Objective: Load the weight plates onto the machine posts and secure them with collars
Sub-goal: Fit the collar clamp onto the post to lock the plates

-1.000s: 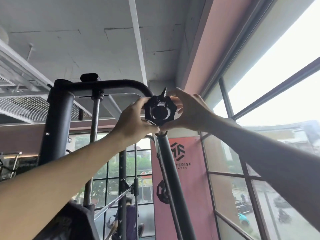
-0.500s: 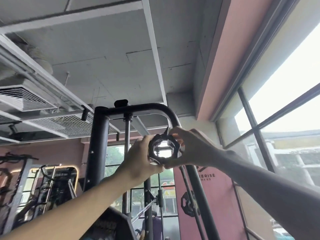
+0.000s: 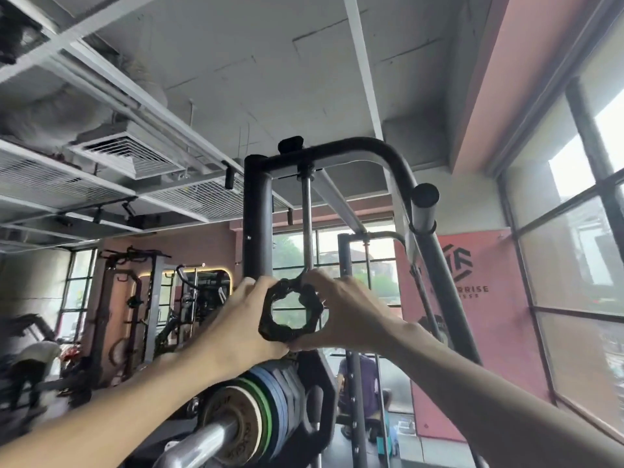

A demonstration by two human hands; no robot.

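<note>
The black machine frame point(image 3: 257, 214) rises overhead, a bare post point(image 3: 423, 211) jutting from its slanted upright. Lower down, weight plates point(image 3: 270, 393) sit stacked on a chrome sleeve point(image 3: 199, 444). Just above them, the left hand point(image 3: 236, 322) and right hand point(image 3: 351, 309) both pinch a black ring collar point(image 3: 291, 310), held in mid-air between them.
</note>
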